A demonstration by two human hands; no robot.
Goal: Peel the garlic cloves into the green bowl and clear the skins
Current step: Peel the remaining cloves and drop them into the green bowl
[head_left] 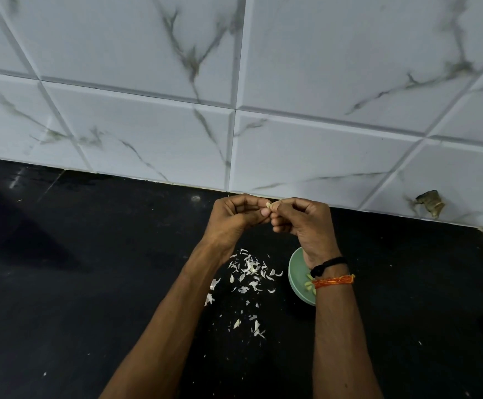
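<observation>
Both hands are raised together above the black counter, near the wall. My left hand and my right hand pinch one small pale garlic clove between their fingertips. The green bowl stands on the counter below my right wrist, which hides most of it. A few peeled cloves show inside the bowl beside the wrist. White garlic skins lie scattered on the counter left of the bowl, between my forearms.
The black counter meets a white marbled tile wall just behind my hands. A chipped hole in a tile sits at the right. The wall turns a corner at the far right.
</observation>
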